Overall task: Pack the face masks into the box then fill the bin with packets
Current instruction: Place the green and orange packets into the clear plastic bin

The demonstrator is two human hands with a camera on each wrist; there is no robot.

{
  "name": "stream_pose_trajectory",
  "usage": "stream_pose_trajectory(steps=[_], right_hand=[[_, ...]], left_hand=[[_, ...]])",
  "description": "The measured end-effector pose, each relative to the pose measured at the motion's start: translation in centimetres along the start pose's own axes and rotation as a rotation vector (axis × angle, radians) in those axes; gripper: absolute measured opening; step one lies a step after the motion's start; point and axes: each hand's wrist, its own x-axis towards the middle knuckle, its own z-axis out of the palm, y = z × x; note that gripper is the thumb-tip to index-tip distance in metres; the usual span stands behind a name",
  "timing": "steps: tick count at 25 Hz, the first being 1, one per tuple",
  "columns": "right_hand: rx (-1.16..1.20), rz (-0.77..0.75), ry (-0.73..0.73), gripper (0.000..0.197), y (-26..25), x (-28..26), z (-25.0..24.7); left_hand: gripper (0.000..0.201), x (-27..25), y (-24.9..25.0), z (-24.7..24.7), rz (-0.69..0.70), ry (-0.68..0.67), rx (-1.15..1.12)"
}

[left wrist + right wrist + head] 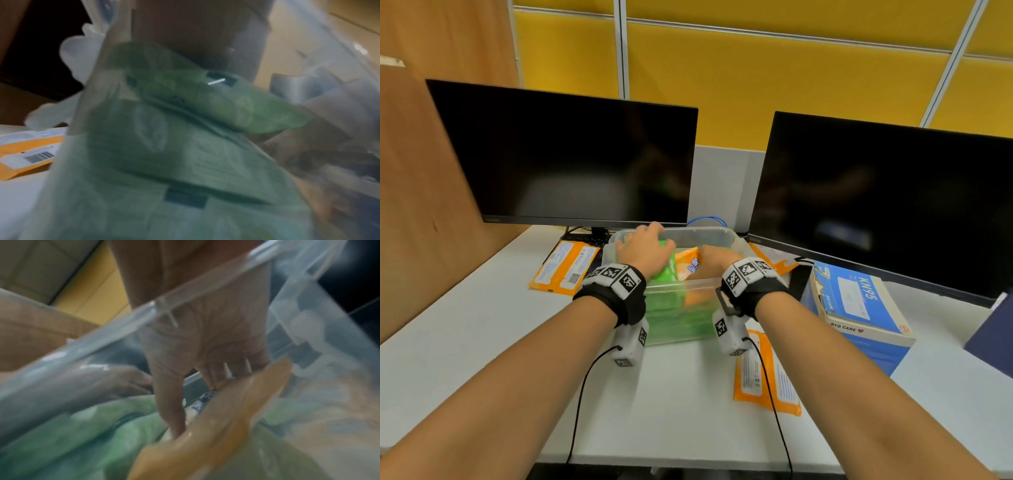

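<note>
Both hands inside one clear bin (722, 236) at mid-surface (482, 325). Left hand (645, 251) flat, fingers spread, pressing on green packets (667, 274), at least three stacked, count blurred. Right hand (717, 258) pinching one orange packet (688, 262) in the bin. Three more orange packets outside: left (566, 265), near right (763, 373), far right (774, 258). One blue mask box (859, 308) right of the bin. Two dark monitors (571, 161) behind.

Black wristbands (616, 301) with checkered markers (619, 275)
</note>
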Motion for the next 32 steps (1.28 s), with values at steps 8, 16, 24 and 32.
stream_pose_trajectory(steps=[8,16,24,32], right_hand=[[0.175,-0.023,0.095,0.029,-0.3,-0.4,-0.3],[0.500,0.295,0.156,0.042,4.6,-0.8,-1.0],[0.529,0.234,0.208,0.027,5.0,5.7,1.1],[0.066,0.263,0.141,0.051,6.9,6.5,5.3]], left_hand=[[0.052,0.0,1.6,-0.1,0.077,-0.453,0.337],[0.044,1.0,-0.5,-0.7,0.063,-0.389,0.358],[0.031,1.9,-4.2,-1.8,0.012,-0.301,0.314],[0.029,2.5,-4.4,-1.2,0.011,-0.303,0.252]])
